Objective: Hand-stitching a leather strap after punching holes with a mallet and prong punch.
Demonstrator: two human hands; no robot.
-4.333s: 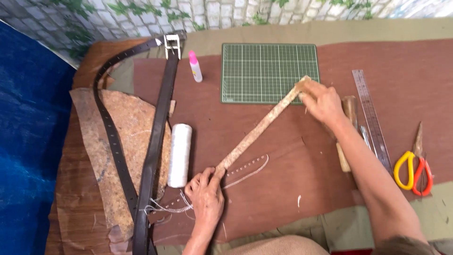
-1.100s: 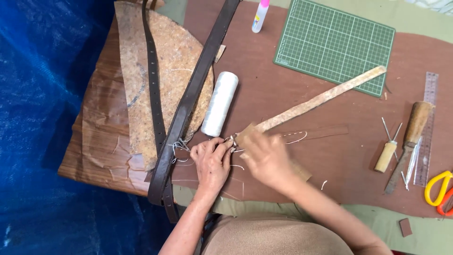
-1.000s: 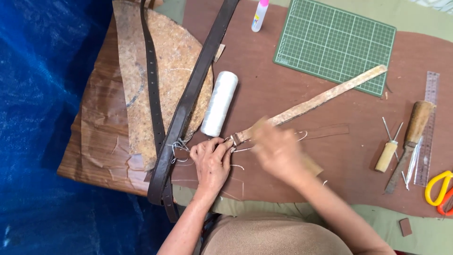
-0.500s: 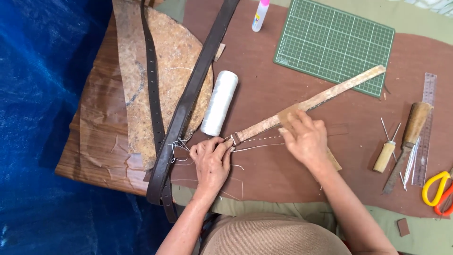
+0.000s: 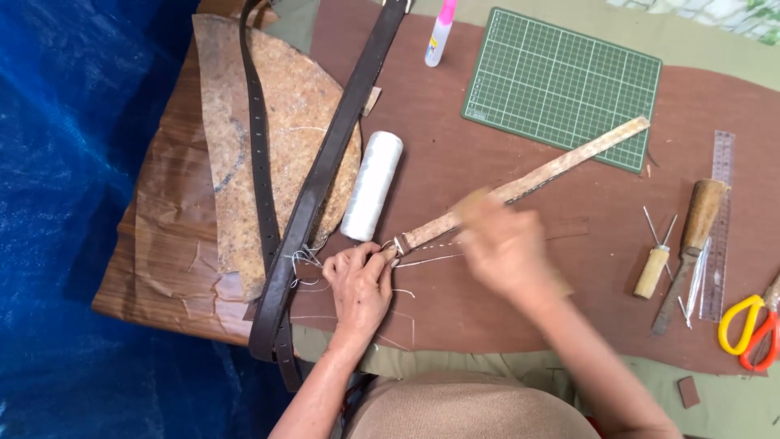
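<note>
At the near middle of the desk (image 5: 520, 341), the tan leather strap (image 5: 536, 175) lies diagonally, its near end pinched by the left hand (image 5: 357, 280) fingers. The right hand (image 5: 508, 248), blurred, has slid back down the strap from half a second ago; its grip is unclear. A white thread spool (image 5: 372, 185) lies just left.

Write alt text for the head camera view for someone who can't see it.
A person's left hand pinches the near end of a long tan leather strip on a brown work mat, while the blurred right hand hovers over the strip's middle. A white thread spool, dark brown leather belt and green cutting mat lie nearby.
</note>
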